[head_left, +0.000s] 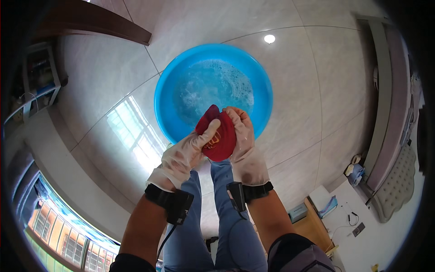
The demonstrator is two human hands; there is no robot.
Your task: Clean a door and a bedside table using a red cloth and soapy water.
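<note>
Between my two gloved hands is a red cloth item with yellow embroidery on its face; its exact kind cannot be made out. My left hand, in a whitish translucent glove, grips its left side with the thumb laid across the front. On the right edge, the bent fingers of my right hand, gloved the same way, pinch the cloth near its top. Both hands are over the near rim of a round blue plastic basin. Soapy water with white foam lies in the basin.
The basin stands on grey floor tiles. A dark wooden piece juts in at upper left, above a shelf rack. To the right stands a bed with a tufted headboard. A wooden drawer unit is at lower right, a window at lower left.
</note>
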